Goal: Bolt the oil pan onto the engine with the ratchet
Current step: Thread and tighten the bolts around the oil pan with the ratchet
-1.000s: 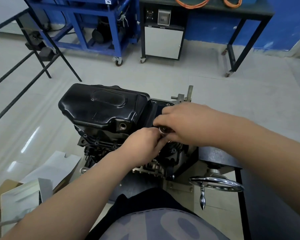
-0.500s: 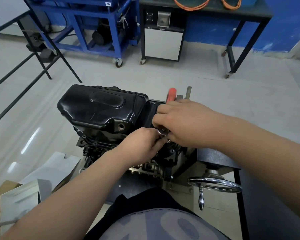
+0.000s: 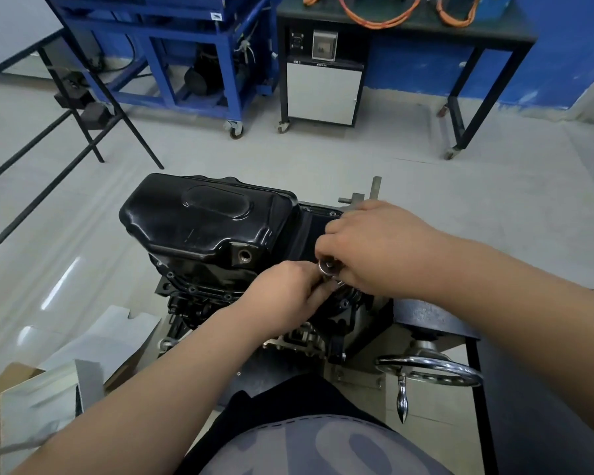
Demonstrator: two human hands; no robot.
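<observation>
Closest in, a dark shirt [image 3: 306, 440] with a grey print fills the bottom edge. At the lower left corner lie a cardboard box [image 3: 0, 389] and some white sheets [image 3: 110, 337] on the floor [image 3: 460, 217]. At the lower right, a chrome handwheel [image 3: 429, 370] with a hanging knob sticks out from the near side of the stand [image 3: 426, 315].

Both forearms reach forward and the hands meet, touching, over the near right part of the engine [image 3: 199, 303]. The left hand [image 3: 285, 296] has its fingers curled, the tips pinched at the shiny round head of the ratchet [image 3: 328, 267]. The right hand [image 3: 378, 248] is curled over the tool from the right, knuckles up; the handle is hidden under it, and whatever the head sits on cannot be seen.

The oil pan [image 3: 203, 217], black and glossy, sits on top of the engine just left of the hands, its open drain hole [image 3: 245, 256] facing the camera. Small bolt heads [image 3: 191, 289] show along its near flange.

Beyond, across the floor, stand a black frame [image 3: 83, 108] at far left, a blue cart [image 3: 192, 63], a white cabinet [image 3: 323, 90] on wheels, and a black table [image 3: 494, 32] with orange cables [image 3: 378, 15] on it.
</observation>
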